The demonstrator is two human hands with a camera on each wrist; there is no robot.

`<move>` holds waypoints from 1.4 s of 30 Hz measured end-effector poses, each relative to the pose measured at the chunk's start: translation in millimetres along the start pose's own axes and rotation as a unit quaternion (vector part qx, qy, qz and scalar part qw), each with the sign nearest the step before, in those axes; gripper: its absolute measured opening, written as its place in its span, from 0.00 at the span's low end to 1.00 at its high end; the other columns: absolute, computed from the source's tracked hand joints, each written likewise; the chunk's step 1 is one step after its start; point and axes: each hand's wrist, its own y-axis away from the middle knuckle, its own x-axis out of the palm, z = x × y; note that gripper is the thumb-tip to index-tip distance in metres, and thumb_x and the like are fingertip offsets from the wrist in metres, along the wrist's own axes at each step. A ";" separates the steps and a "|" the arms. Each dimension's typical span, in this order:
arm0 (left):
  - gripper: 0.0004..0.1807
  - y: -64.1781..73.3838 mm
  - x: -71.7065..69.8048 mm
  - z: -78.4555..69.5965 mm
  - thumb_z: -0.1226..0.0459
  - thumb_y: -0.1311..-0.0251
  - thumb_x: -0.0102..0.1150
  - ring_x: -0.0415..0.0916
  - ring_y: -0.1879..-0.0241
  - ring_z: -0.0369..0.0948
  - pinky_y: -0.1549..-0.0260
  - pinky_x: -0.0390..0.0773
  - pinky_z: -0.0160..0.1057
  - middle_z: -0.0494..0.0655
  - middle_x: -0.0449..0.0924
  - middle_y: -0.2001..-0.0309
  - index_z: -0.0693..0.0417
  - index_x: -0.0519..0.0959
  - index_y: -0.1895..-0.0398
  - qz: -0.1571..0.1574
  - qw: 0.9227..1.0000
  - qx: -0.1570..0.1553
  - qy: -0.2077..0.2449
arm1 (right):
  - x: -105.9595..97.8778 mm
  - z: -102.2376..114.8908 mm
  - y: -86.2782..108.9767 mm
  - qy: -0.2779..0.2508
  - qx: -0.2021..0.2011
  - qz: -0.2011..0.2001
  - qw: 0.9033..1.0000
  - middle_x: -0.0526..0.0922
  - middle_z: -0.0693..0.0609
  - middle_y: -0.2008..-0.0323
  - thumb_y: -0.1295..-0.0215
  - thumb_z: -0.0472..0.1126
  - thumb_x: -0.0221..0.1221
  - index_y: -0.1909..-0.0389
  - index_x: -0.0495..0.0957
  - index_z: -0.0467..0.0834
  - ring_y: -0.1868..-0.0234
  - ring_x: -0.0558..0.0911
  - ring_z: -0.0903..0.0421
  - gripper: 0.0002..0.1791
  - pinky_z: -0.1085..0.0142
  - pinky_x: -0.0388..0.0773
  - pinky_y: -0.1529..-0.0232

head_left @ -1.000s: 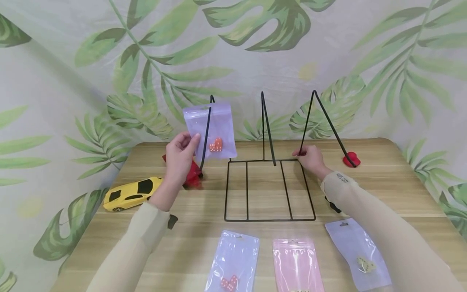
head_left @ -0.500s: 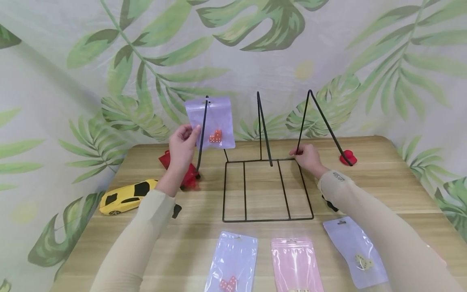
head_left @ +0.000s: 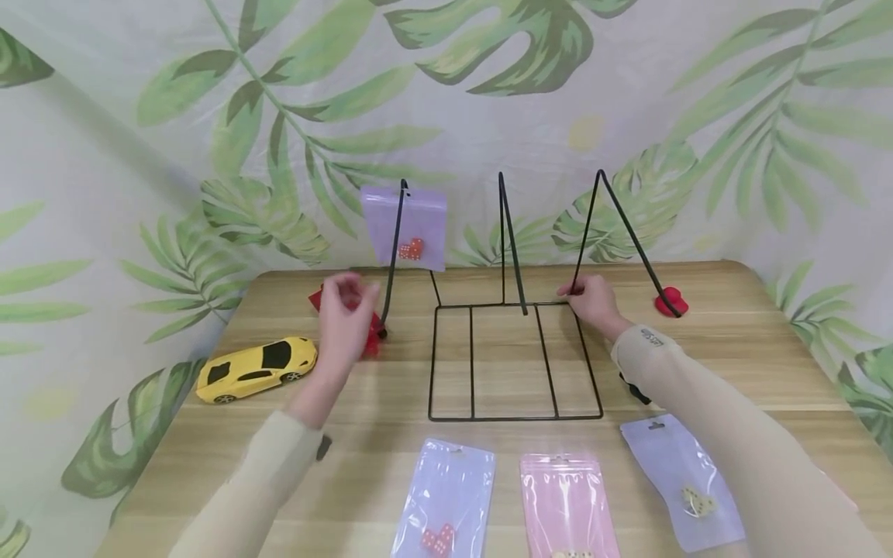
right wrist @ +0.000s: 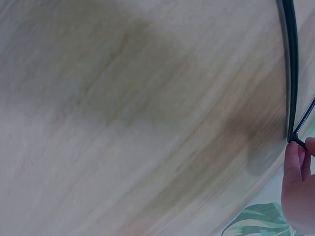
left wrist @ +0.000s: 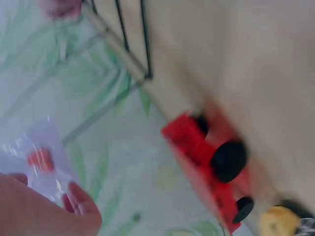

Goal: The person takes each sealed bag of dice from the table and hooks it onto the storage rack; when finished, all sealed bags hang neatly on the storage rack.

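A black wire rack [head_left: 516, 419] with three tall hooked arms stands on the table. From its left arm hangs a purple zip bag [head_left: 427, 213] with orange dice inside. My left hand [head_left: 343, 319] is just below and left of that bag, holding nothing, its fingers loosely bent. In the left wrist view the dice bag [left wrist: 61, 147] shows just beyond the fingers. With thumb and fingers my right hand [head_left: 593, 302] pinches the rack's back right corner; the right wrist view shows its fingertips [right wrist: 292, 152] at the black wire.
A yellow toy car [head_left: 258, 370] and a red toy vehicle [left wrist: 197, 152] with black wheels sit at left. Along the front lie a lavender dice bag [head_left: 449, 480], a pink bag [head_left: 563, 496] and another lavender bag [head_left: 673, 465]. A red object [head_left: 671, 302] lies back right.
The purple bag, earlier held by my left hand, now hangs from the rack's left arm. My left hand has let go and dropped lower. My right hand keeps its grip on the corner.
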 end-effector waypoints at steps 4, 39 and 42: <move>0.22 60.3 -6.7 13.0 0.57 0.37 0.63 0.74 0.59 0.41 0.63 0.79 0.33 0.50 0.76 0.56 0.60 0.71 0.46 0.133 0.980 -0.021 -0.144 | -0.6 1.2 1.1 0.000 0.006 0.001 1.000 0.85 0.34 0.56 0.37 0.29 0.52 0.60 0.84 0.33 0.54 0.82 0.41 0.13 0.59 0.77 0.57; 0.52 191.1 31.6 34.2 0.28 0.71 0.69 0.74 0.69 0.49 0.74 0.79 0.49 0.52 0.71 0.68 0.66 0.74 0.57 0.210 0.836 -0.039 -0.506 | -1.1 1.5 5.0 -0.003 0.010 -0.005 1.000 0.85 0.34 0.55 0.40 0.28 0.50 0.59 0.84 0.35 0.53 0.81 0.40 0.15 0.54 0.78 0.54; 0.46 188.2 24.5 39.5 0.32 0.68 0.72 0.74 0.69 0.47 0.75 0.79 0.48 0.50 0.72 0.69 0.64 0.75 0.59 0.211 0.844 -0.032 -0.492 | 0.2 1.5 4.5 -0.004 0.006 -0.005 1.000 0.85 0.34 0.55 0.40 0.28 0.50 0.59 0.84 0.35 0.53 0.82 0.40 0.15 0.52 0.78 0.52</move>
